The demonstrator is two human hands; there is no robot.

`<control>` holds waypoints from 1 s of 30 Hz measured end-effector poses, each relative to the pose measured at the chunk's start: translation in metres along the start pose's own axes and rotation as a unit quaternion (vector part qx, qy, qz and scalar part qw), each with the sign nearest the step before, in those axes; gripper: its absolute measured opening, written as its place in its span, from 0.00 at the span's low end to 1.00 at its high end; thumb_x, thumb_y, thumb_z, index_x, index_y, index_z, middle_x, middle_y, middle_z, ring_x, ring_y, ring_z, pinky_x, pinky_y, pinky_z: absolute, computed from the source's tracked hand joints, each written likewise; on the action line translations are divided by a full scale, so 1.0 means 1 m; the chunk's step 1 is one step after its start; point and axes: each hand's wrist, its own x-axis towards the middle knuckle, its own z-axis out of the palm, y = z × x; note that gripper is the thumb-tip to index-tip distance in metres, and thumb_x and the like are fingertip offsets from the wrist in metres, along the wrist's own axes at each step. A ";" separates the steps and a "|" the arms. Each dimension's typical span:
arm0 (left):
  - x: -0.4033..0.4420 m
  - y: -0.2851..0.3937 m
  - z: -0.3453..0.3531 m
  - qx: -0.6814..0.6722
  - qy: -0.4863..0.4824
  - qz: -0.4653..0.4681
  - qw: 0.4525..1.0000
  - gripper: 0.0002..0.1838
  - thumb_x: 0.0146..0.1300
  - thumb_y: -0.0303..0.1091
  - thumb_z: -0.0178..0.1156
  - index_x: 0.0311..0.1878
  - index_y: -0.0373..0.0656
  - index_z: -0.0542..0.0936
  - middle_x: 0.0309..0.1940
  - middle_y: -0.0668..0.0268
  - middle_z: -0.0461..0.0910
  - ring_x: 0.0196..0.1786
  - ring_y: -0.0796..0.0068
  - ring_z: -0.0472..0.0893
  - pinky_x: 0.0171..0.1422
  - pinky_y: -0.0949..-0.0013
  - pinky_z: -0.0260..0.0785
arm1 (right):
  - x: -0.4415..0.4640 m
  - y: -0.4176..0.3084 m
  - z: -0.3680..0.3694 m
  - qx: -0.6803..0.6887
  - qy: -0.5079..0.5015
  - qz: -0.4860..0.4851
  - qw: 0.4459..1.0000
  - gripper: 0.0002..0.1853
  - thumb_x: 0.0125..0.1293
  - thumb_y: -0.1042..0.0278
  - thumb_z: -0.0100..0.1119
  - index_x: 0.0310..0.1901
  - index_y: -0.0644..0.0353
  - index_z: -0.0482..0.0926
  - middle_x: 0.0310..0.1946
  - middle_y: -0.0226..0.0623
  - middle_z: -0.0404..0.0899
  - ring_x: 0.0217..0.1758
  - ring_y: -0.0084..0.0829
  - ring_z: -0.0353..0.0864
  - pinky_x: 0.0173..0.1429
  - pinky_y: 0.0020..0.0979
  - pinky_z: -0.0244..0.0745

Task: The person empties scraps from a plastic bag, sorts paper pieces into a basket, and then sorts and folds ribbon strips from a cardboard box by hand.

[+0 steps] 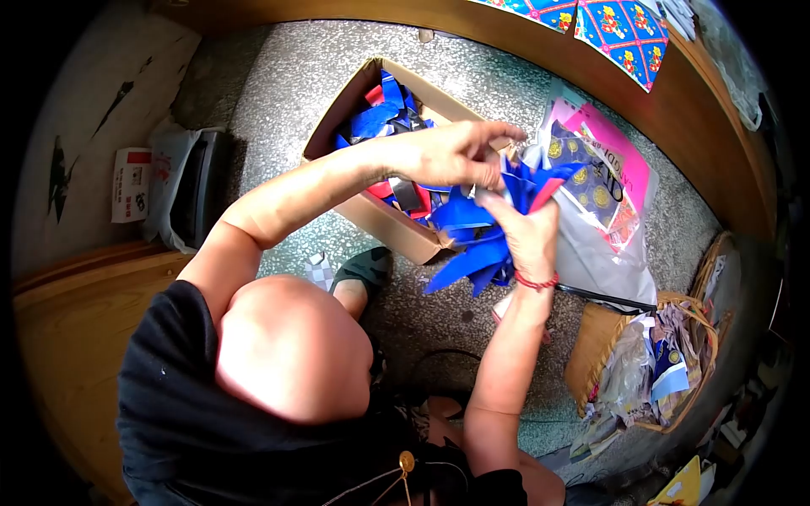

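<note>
A bunch of blue strips (472, 261), with a bit of red among them, is gripped in my right hand (527, 236), which wears a red bracelet. My left hand (451, 156) reaches across from the left and is at the top of the bunch, its index finger stretched out and its other fingers bent; what those fingers hold, if anything, is hidden. Under my left forearm stands an open cardboard box (388, 229) with blue, red and dark scraps (375, 121) inside. Part of the bunch hangs over the box's right side.
Pink and clear plastic bags (637, 181) lie on the speckled floor at the right. A wicker basket (591, 346) of scraps stands at the lower right. Blue patterned sheets (620, 38) hang over a wooden edge. A black-framed object (202, 190) stands left.
</note>
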 end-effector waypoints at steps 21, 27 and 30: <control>-0.017 -0.170 -0.036 0.553 -0.010 0.110 0.826 0.10 0.46 0.32 0.57 0.32 0.39 0.73 0.29 0.58 0.74 0.37 0.58 0.76 0.41 0.63 0.71 | -0.021 0.034 -0.063 0.115 0.154 -0.038 0.981 0.20 0.44 0.83 0.61 0.42 0.62 0.71 0.31 0.27 0.70 0.34 0.19 0.70 0.41 0.20 0.67; -0.028 -0.163 0.003 0.532 -0.139 0.089 0.830 0.21 0.45 0.36 0.60 0.45 0.42 0.71 0.40 0.62 0.73 0.49 0.61 0.71 0.49 0.58 0.68 | -0.018 0.035 -0.062 0.100 0.120 -0.023 0.987 0.18 0.45 0.81 0.60 0.41 0.64 0.70 0.27 0.26 0.70 0.29 0.18 0.69 0.36 0.20 0.65; -0.027 -0.164 0.005 0.570 -0.159 0.097 0.800 0.19 0.48 0.36 0.58 0.45 0.45 0.69 0.42 0.66 0.70 0.50 0.67 0.68 0.48 0.60 0.64 | -0.016 0.036 -0.060 0.101 0.112 -0.022 0.988 0.17 0.46 0.81 0.60 0.40 0.65 0.71 0.24 0.25 0.69 0.26 0.17 0.69 0.33 0.19 0.63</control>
